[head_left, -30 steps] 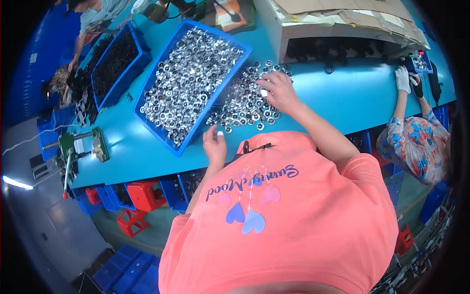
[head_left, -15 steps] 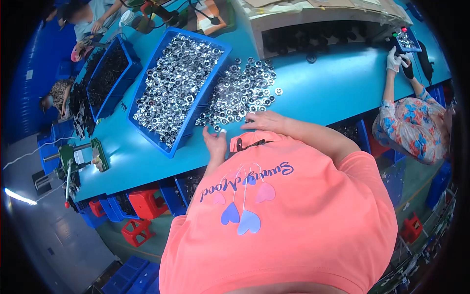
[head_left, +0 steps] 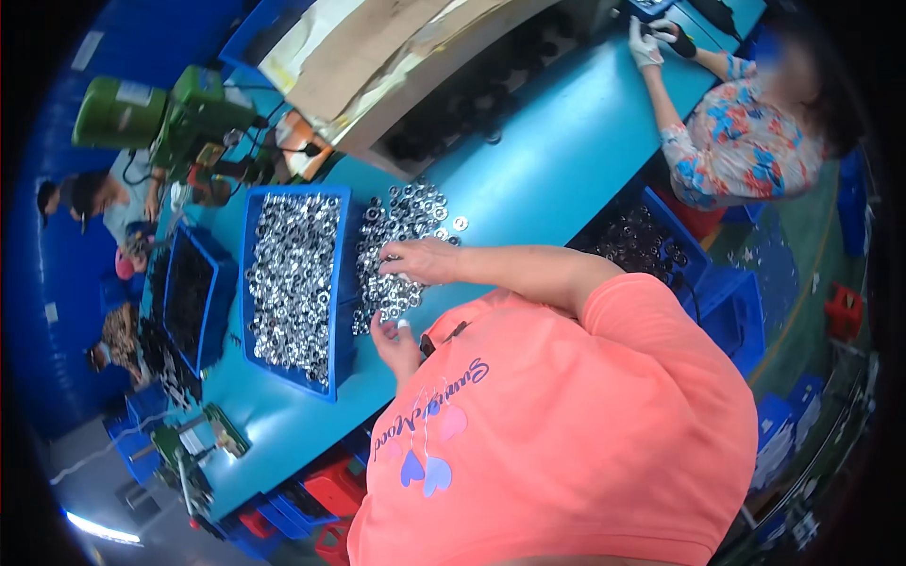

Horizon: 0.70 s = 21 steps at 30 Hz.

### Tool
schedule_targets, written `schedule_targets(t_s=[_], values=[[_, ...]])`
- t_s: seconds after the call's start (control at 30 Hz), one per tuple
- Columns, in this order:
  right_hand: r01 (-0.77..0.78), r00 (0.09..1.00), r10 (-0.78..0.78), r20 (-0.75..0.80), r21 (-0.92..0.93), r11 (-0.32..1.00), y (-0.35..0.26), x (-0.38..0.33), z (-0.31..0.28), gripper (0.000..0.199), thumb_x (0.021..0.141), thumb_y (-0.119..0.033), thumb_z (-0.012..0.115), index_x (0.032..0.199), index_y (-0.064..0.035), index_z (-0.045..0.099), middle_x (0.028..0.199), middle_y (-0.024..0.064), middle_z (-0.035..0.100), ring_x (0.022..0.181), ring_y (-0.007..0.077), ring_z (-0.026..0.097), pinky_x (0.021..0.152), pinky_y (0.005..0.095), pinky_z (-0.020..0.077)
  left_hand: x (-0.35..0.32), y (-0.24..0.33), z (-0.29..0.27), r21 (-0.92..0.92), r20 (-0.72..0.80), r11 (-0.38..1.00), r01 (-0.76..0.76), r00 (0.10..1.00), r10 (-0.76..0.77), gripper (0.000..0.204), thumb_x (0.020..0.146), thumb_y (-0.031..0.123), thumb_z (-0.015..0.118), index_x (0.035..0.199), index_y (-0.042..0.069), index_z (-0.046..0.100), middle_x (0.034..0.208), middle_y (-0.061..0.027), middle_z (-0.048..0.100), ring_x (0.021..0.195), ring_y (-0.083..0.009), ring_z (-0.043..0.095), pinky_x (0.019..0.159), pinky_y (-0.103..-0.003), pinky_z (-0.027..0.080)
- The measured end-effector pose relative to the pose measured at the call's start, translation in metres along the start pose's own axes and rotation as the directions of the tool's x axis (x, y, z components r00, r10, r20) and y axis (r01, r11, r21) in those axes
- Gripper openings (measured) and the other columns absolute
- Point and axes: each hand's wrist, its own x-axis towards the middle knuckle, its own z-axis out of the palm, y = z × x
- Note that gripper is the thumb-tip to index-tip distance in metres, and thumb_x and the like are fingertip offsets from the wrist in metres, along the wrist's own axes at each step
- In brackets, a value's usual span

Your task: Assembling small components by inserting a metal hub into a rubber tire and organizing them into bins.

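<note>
A loose heap of small round metal parts [head_left: 411, 212], silvery with dark centres, lies on the blue-green tabletop. My right hand [head_left: 420, 261] reaches over the heap from the right, its fingers apart and touching parts; whether one sits beneath them is hidden. At the heap's near end is my left hand [head_left: 396, 347], palm up with fingers apart and nothing visible in it. One of its digits has a white wrap. Left of the heap stands a blue bin [head_left: 343, 325] filled with the same kind of parts.
A second blue bin [head_left: 219, 311] holds dark pieces farther left. Green machines [head_left: 203, 127] and a cardboard-topped box shelter [head_left: 377, 57] stand along the back. A co-worker in a floral top [head_left: 746, 132] works at the right. A green hand press [head_left: 203, 439] sits at the table's left end.
The view has turned, so the table and bin appear rotated. My right hand has moved farther over the heap; my left hand stays by its near end.
</note>
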Motion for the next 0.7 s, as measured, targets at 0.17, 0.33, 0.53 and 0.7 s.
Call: schedule_targets(t_s=[0.17, 0.33, 0.53, 0.7], values=[[-0.1, 0.995, 0.099, 0.026, 0.049, 0.994, 0.0, -0.055, -0.028, 0.034, 0.086, -0.007, 0.069, 0.118, -0.0162, 0.066, 0.119, 0.0068, 0.059, 0.096, 0.031, 0.068, 0.073, 0.0447, 0.0583, 0.005, 0.061, 0.029, 0.038, 0.326, 0.986, -0.159, 0.935, 0.138, 0.043, 0.091, 0.005, 0.066, 0.134, 0.007, 0.062, 0.098, -0.0075, 0.067, 0.081, -0.0166, 0.062, 0.071, -0.031, 0.052], [-0.415, 0.91, 0.414, 0.033, 0.005, 0.91, -0.007, -0.177, -0.045, 0.019, 0.091, -0.015, 0.067, 0.11, -0.0145, 0.071, 0.107, 0.0093, 0.065, 0.088, 0.0335, 0.069, 0.074, 0.0478, 0.0569, 0.01, 0.081, 0.085, 0.009, 0.662, 0.948, -0.319, 0.712, 0.233, 0.032, 0.094, 0.01, 0.068, 0.126, 0.006, 0.068, 0.096, -0.0089, 0.068, 0.082, -0.0167, 0.065, 0.071, -0.032, 0.053], [-0.822, 0.558, 0.813, -0.166, 0.03, 0.569, -0.065, -0.266, -0.039, 0.018, 0.09, -0.02, 0.068, 0.105, -0.0131, 0.076, 0.104, 0.0125, 0.071, 0.096, 0.0355, 0.07, 0.082, 0.0479, 0.0566, -0.004, 0.081, 0.1, -0.124, 0.923, 0.865, -0.486, 0.264, 0.281, 0.043, 0.087, 0.021, 0.077, 0.125, 0.003, 0.068, 0.115, -0.0185, 0.07, 0.1, -0.0317, 0.071, 0.086, -0.038, 0.057], [-0.873, 0.412, 0.887, -0.208, 0.188, 0.45, -0.092, -0.294, 0.03, 0.021, 0.089, -0.024, 0.071, 0.107, -0.0127, 0.076, 0.101, 0.0134, 0.072, 0.099, 0.0346, 0.07, 0.086, 0.0467, 0.0559, 0.008, 0.086, 0.112, -0.235, 0.957, 0.774, -0.588, 0.001, 0.291, 0.035, 0.088, 0.013, 0.068, 0.122, 0.001, 0.068, 0.116, -0.0239, 0.069, 0.108, -0.0408, 0.069, 0.091, -0.044, 0.056]])
